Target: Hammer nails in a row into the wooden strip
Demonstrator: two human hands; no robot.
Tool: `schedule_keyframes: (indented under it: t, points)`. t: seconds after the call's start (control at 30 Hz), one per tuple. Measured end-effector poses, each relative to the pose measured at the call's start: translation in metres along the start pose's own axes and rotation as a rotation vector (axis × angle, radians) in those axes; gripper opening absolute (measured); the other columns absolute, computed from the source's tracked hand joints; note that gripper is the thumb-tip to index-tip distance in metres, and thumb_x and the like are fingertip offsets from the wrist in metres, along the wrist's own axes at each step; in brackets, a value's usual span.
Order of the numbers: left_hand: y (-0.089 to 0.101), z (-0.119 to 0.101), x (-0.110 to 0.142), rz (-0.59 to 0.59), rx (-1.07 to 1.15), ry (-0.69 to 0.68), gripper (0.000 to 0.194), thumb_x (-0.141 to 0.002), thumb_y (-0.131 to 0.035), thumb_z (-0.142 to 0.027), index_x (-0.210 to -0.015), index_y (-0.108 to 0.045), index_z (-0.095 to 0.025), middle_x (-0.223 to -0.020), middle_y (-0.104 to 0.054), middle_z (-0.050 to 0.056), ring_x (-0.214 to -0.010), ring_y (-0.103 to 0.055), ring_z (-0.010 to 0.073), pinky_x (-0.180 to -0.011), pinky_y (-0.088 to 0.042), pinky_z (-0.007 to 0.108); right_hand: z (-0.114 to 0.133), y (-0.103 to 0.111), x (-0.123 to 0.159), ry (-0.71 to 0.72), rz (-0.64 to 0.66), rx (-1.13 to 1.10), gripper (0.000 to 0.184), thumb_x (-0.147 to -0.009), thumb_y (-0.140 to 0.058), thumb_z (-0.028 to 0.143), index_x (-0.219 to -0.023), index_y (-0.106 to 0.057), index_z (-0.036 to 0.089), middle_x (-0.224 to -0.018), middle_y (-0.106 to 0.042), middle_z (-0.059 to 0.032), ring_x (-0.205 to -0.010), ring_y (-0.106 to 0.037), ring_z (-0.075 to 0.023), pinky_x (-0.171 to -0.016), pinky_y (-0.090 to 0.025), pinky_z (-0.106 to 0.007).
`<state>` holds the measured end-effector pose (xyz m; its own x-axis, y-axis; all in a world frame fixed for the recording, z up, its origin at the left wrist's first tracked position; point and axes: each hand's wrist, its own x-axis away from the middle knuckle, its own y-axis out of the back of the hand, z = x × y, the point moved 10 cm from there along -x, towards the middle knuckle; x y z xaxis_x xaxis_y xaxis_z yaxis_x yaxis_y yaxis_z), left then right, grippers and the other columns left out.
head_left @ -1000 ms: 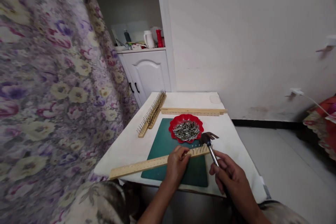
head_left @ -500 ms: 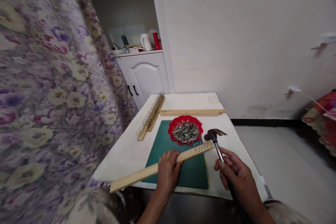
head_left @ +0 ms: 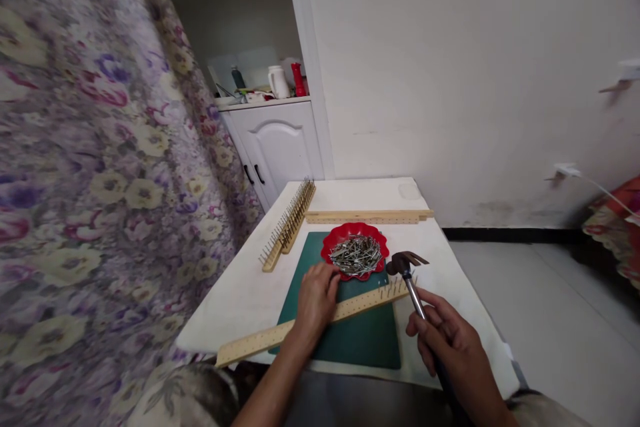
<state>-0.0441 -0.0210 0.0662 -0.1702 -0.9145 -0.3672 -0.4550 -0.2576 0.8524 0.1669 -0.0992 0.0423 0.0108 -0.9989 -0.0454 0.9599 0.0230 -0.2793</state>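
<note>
1. Perforated wooden strip [head_left: 360, 303], laid aslant over the green mat [head_left: 360, 347], left end out at the near edge of the worktop [head_left: 240, 300]; rows of small holes along its length.
2. At the strip's right end, a cluster of upright nails [head_left: 393, 288], in rows.
3. Left hand [head_left: 316, 297] reaching across the strip, wrist over the wood, fingers partly curled at the near rim of the red scalloped bowl [head_left: 343, 233]; impossible to tell whether touching the rim or pinching anything, with the fingertips partly hidden.
4. Right hand [head_left: 447, 337] closed round the claw hammer [head_left: 416, 297], index finger stretched along the shaft; hammer head raised, just by the nailed end of the strip, claw to the right.
5. In the bowl, a heap of loose nails [head_left: 356, 255]; beneath the bowl, the far part of the mat.
6. Beyond the bowl, a pair of wooden strips [head_left: 367, 216] lying side by side, crosswise.
7. Along the worktop's left side, nail-studded strips [head_left: 295, 217], points or heads too small to tell apart.
8. Farther back, a white cabinet [head_left: 280, 140] with a white jug [head_left: 279, 82] on top; to the left, a floral curtain [head_left: 100, 213].
</note>
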Motion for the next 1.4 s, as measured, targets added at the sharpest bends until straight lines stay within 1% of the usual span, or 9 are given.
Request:
schedule_keyframes:
  t: [0.07, 0.17, 0.33, 0.5, 0.8, 1.0, 1.13, 1.27, 1.4]
  points:
    - [0.001, 0.007, -0.024, 0.006, -0.07, 0.013, 0.019, -0.088, -0.045, -0.02, -0.093, -0.062, -0.019, -0.094, -0.063, 0.006, -0.091, -0.054, 0.0203, -0.08, -0.041, 0.031, -0.003, -0.002, 0.0, 0.002, 0.014, 0.004, 0.043, -0.085, -0.06, 0.041, -0.122, -0.05, 0.021, -0.072, -0.059, 0.0003, -0.037, -0.039, -0.0059, -0.035, -0.028, -0.019]
    - [-0.015, 0.019, -0.056, 0.093, -0.244, 0.062, 0.021, -0.088, -0.043, -0.018, -0.09, -0.064, -0.018, -0.094, -0.063, 0.008, -0.091, -0.055, 0.0205, -0.08, -0.04, 0.031, -0.008, -0.004, 0.0, -0.005, 0.03, 0.011, 0.041, -0.086, -0.059, 0.04, -0.122, -0.049, 0.021, -0.072, -0.059, 0.0007, -0.037, -0.038, -0.0049, -0.035, -0.028, -0.018]
    - [-0.043, 0.03, -0.082, 0.184, -0.372, 0.13, 0.024, -0.084, -0.044, -0.016, -0.084, -0.068, -0.013, -0.094, -0.065, 0.014, -0.092, -0.057, 0.0258, -0.08, -0.041, 0.035, -0.011, -0.009, -0.001, -0.014, 0.05, -0.009, 0.04, -0.086, -0.06, 0.039, -0.121, -0.05, 0.022, -0.072, -0.059, 0.0017, -0.036, -0.038, -0.0037, -0.035, -0.027, -0.016]
    - [-0.05, 0.032, -0.083, 0.214, -0.391, 0.168, 0.028, -0.085, -0.04, -0.014, -0.089, -0.068, -0.01, -0.095, -0.066, 0.017, -0.088, -0.061, 0.0264, -0.077, -0.041, 0.036, -0.01, -0.008, 0.001, -0.033, 0.037, -0.013, 0.041, -0.084, -0.061, 0.038, -0.121, -0.051, 0.022, -0.073, -0.06, 0.001, -0.036, -0.04, -0.0045, -0.034, -0.028, -0.017]
    - [-0.033, 0.029, -0.064, 0.167, -0.32, 0.154, 0.017, -0.086, -0.047, -0.021, -0.088, -0.064, -0.018, -0.096, -0.063, 0.009, -0.089, -0.059, 0.0204, -0.074, -0.041, 0.029, -0.007, -0.01, 0.001, -0.038, 0.034, -0.009, 0.041, -0.083, -0.061, 0.04, -0.119, -0.052, 0.022, -0.072, -0.06, 0.0015, -0.035, -0.039, -0.0056, -0.035, -0.028, -0.019]
    - [-0.019, 0.015, -0.051, 0.03, -0.023, 0.11, 0.009, -0.081, -0.052, -0.015, -0.078, -0.061, -0.016, -0.084, -0.061, 0.004, -0.081, -0.056, 0.0167, -0.072, -0.039, 0.026, -0.008, -0.012, 0.0, -0.019, 0.047, -0.007, 0.04, -0.084, -0.061, 0.039, -0.119, -0.053, 0.022, -0.072, -0.06, 0.0015, -0.036, -0.039, -0.0054, -0.035, -0.028, -0.018]
    - [-0.009, 0.002, -0.036, -0.053, 0.288, 0.079, 0.011, -0.083, -0.05, -0.018, -0.078, -0.059, -0.017, -0.079, -0.06, 0.002, -0.077, -0.056, 0.0149, -0.071, -0.04, 0.025, -0.008, -0.012, 0.0, -0.003, 0.043, -0.01, 0.039, -0.085, -0.06, 0.037, -0.12, -0.051, 0.021, -0.072, -0.059, 0.0019, -0.038, -0.041, -0.0059, -0.036, -0.03, -0.018]
    - [-0.028, -0.008, -0.006, 0.048, 0.857, 0.246, 0.01, -0.079, -0.056, -0.027, -0.08, -0.055, -0.017, -0.069, -0.061, -0.001, -0.062, -0.057, 0.0125, -0.061, -0.042, 0.023, -0.008, -0.011, -0.002, 0.036, 0.0, -0.023, 0.041, -0.084, -0.063, 0.033, -0.121, -0.05, 0.022, -0.072, -0.058, 0.0028, -0.042, -0.042, -0.0067, -0.037, -0.033, -0.017]
    - [-0.051, -0.036, 0.031, 0.121, 1.426, 0.453, 0.022, -0.075, -0.064, -0.033, -0.081, -0.051, -0.017, -0.079, -0.065, 0.003, -0.065, -0.061, 0.0121, -0.059, -0.045, 0.021, -0.011, -0.01, -0.006, 0.067, -0.037, -0.045, 0.05, -0.078, -0.07, 0.029, -0.123, -0.049, 0.022, -0.072, -0.058, 0.0033, -0.044, -0.044, -0.0082, -0.037, -0.035, -0.017]
